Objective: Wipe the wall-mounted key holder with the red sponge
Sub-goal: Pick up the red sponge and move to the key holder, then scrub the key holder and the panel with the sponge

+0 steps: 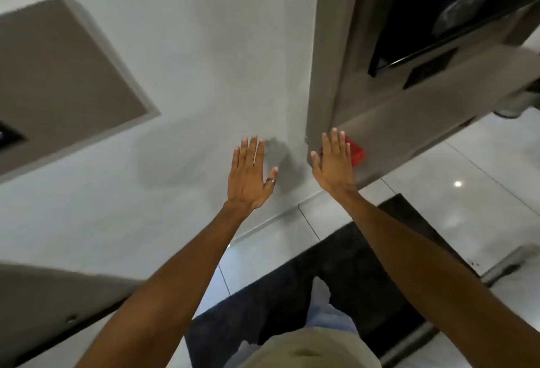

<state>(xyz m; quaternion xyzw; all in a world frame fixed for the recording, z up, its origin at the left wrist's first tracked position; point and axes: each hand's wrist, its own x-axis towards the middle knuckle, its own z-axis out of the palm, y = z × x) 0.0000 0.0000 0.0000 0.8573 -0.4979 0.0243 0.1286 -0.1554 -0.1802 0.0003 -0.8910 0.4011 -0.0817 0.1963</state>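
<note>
The red sponge (pixel 357 153) shows just past my right hand (pixel 334 161), against a beige ledge, and the hand hides its left part. That hand is stretched out flat with straight, spread fingers; I cannot tell whether it touches the sponge. My left hand (pixel 250 175) is also flat and spread, with a ring on the thumb. It is held up to the white wall (pixel 204 46) and casts a shadow there. A beige square panel (pixel 58 69) is mounted on the wall at upper left. I cannot make out keys or hooks on it.
A beige post (pixel 324 46) stands right of the white wall, with a dark framed panel (pixel 438 17) beyond it. Below are glossy white floor tiles (pixel 467 192) and a dark mat (pixel 365 250) under my legs. A grey surface (pixel 43 294) juts in at lower left.
</note>
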